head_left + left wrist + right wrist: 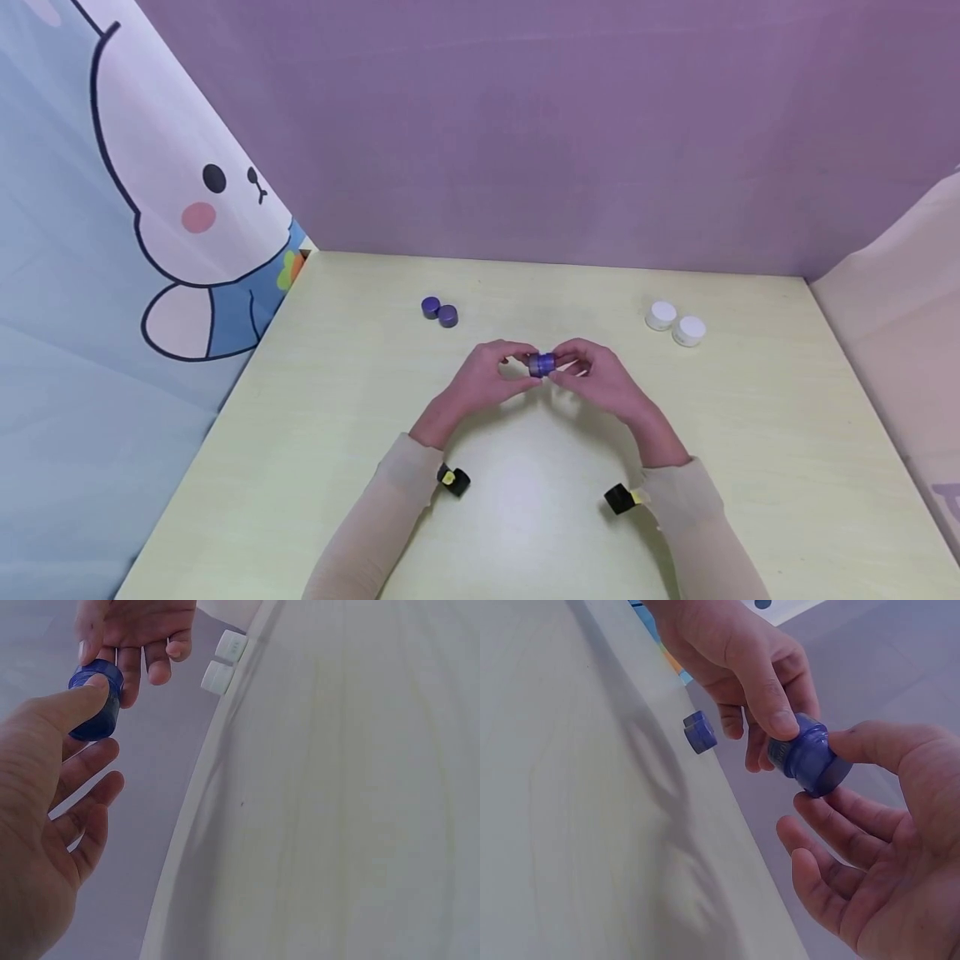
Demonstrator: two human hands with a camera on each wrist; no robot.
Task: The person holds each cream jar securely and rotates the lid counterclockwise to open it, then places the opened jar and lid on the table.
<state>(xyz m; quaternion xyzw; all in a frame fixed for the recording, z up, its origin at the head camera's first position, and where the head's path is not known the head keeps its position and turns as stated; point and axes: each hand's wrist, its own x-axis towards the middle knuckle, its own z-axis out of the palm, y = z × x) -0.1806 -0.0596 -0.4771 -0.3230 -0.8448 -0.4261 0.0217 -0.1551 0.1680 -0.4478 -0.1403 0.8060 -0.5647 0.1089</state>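
Remotely, I'm pinching 1 blue jar (542, 365) with the left hand (482, 380) and right hand (604, 383), 1 per end; I'm judging light, aligned pressure best.

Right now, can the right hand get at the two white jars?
Probably not yet: the right hand pinches the small blue jar, though no object appears to block the white jars.

The jar (542, 365) is blue-violet, 2 pots (447, 316) purple, 2 tubs (688, 331) white, the faintly streaked tabletop (525, 542) cream.
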